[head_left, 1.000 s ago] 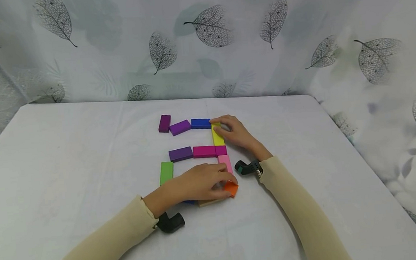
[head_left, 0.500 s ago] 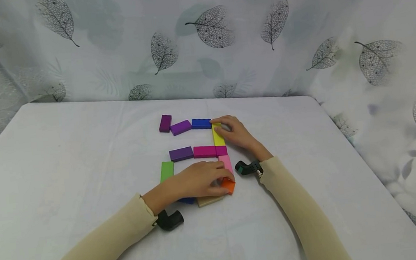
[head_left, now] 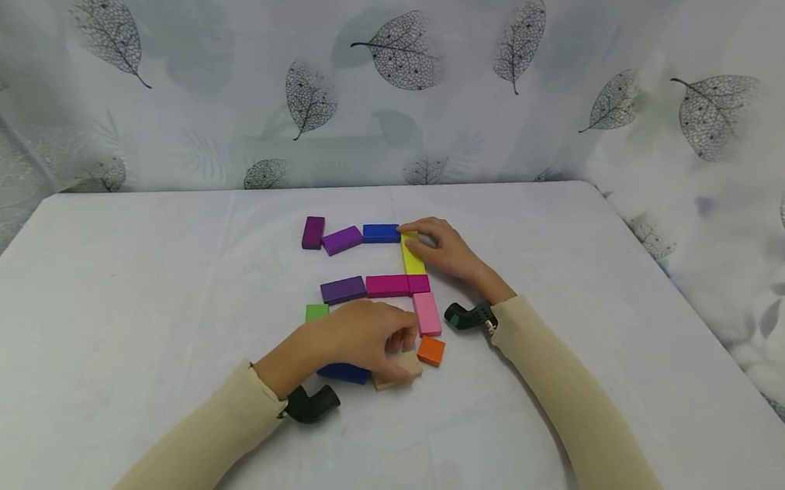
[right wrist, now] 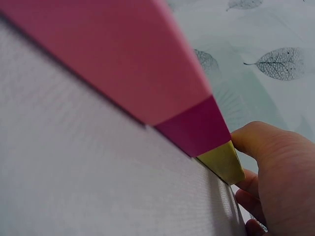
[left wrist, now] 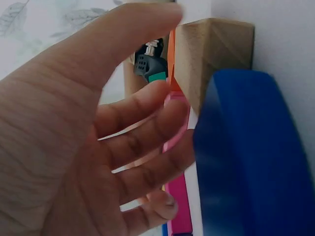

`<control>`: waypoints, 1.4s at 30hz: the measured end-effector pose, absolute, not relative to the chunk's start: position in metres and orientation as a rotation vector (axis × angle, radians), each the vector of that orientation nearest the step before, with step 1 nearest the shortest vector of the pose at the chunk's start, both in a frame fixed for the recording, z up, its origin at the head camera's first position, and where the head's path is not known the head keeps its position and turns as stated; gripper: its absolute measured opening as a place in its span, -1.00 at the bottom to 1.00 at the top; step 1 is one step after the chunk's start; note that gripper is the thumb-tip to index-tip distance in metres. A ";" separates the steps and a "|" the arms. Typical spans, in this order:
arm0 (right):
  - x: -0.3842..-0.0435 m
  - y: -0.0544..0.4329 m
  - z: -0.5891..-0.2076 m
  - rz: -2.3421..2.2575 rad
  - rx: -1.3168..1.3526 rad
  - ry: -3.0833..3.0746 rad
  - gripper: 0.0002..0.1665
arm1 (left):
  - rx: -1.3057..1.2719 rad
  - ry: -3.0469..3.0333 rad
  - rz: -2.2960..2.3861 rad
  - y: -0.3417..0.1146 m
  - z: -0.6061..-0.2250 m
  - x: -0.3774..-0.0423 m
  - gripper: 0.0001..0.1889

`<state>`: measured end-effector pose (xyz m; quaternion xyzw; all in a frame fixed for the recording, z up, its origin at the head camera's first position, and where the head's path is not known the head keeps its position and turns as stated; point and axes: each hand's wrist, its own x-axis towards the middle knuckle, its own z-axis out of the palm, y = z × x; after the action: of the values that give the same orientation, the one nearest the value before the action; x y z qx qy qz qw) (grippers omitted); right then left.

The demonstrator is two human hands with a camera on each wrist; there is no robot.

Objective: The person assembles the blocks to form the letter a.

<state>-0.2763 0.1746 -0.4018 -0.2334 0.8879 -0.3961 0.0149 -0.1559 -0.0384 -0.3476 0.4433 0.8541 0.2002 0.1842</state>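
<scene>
In the head view my left hand (head_left: pixel 355 338) hovers over the tan wooden block (head_left: pixel 410 366), fingers loosely bent and holding nothing. Its thumb overlaps that block; whether they touch I cannot tell. The left wrist view has a dark blue block (left wrist: pixel 246 152) beside the palm. Just right of the fingertips lies the orange block (head_left: pixel 431 351), turned slightly askew below the pink block (head_left: pixel 426 313). My right hand (head_left: pixel 445 248) grips the far end of the yellow block (head_left: pixel 413 261), thumb on it, index fingertip at the corner of a blue block (head_left: pixel 381 233).
Magenta (head_left: pixel 387 286) and dark purple blocks (head_left: pixel 343 290) form the middle row. A violet block (head_left: pixel 342 240) and a plum block (head_left: pixel 313 232) continue the far row leftward. A green block (head_left: pixel 316 311) is partly behind my left hand. White cloth (head_left: pixel 162 335) covers the table.
My left hand moved the orange block slightly left and away from me, then let it go and drew back left over the tan block. The right hand stayed put.
</scene>
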 end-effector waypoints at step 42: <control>-0.277 0.176 -0.402 -1.199 -0.731 2.763 -0.57 | 1.337 2.490 0.515 -0.100 -0.346 -0.147 -0.69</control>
<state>-0.2767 0.1756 -0.4015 -0.2357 0.8912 -0.3869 0.0212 -0.1474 -0.1003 -0.3457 0.4612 0.8589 0.1776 0.1339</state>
